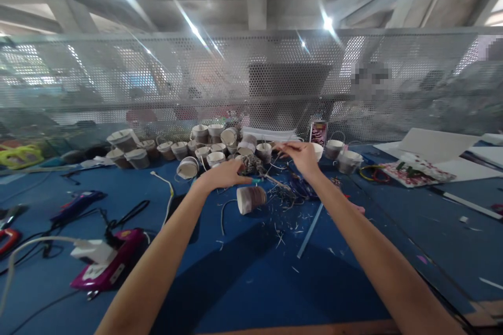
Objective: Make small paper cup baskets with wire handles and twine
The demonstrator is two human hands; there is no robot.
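**One small pot [252, 200] lay on its side among pale scraps [280, 239]**

Tipped over on the blue counter [251, 288], the little thing sat in front of the worker, below and between both forearms. Its whitish round end faced left, while the curved side shaded from cream into a greyish brown, wrapped in bands like cloth. A thin grey cord [222, 218] curled on the counter just left of it. Near its top edge I made out a small teal object [257, 181], too blurred to name.

Right behind that was a shaggy bundle of grey strands [253, 165], knotted-looking and frayed, with loose ends straggling to the right. The left hand [223, 174] was poised at the bundle's left side, thumb and fingers [238, 165] parted; from where I stood, I couldn't tell whether they had hold of any strands. The right hand [302, 157] was raised above the bundle's right side, its fingers bunched close together; I couldn't tell whether a strand was pinched there.

Farther back stood a crowd of similar pots [200, 135], pale inside and grey-brown outside, some tilted. Another pot with a looped handle [334, 148] was to the right of the right hand. A light blue strip [310, 231] slanted across the counter beside the scraps, and a purple power strip [113, 261] lay well apart at left.
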